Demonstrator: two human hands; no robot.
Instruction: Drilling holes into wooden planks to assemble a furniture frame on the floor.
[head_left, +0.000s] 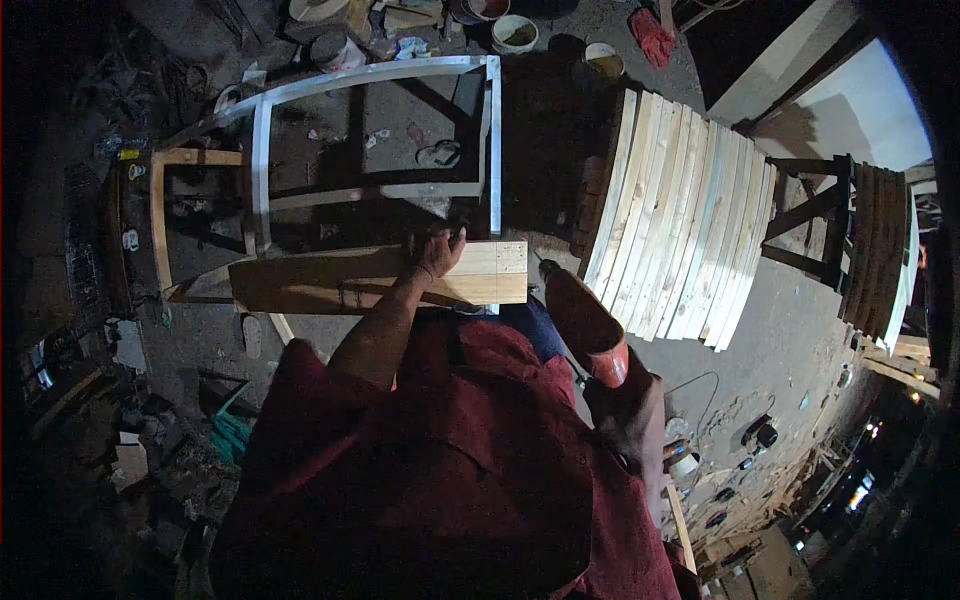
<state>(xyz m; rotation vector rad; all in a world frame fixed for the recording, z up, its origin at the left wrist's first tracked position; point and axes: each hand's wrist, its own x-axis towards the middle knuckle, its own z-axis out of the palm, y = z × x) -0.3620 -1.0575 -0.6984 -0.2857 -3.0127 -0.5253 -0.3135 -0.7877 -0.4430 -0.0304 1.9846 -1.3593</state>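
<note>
Two pale wooden boards (491, 289) lie side by side across the near end of a rectangular frame (493, 150) with light-coloured bars. My left hand (440, 251) rests on the far board, fingers over its far edge. Small dark marks and a thin line show near the boards' right end. Just off that end is a power drill (581, 311) with an orange-red rear, its thin bit pointing towards the boards but apart from them. My right hand (611, 394) grips the drill from below; its fingers are mostly hidden in shadow.
A row of pale wooden slats (682, 217) lies to the right, with a dark trestle (840, 217) beyond it. A brown wooden frame (159, 225) adjoins on the left. Buckets (515, 34) and a red bag (651, 37) stand at the back. A cable (712, 382) trails across the floor.
</note>
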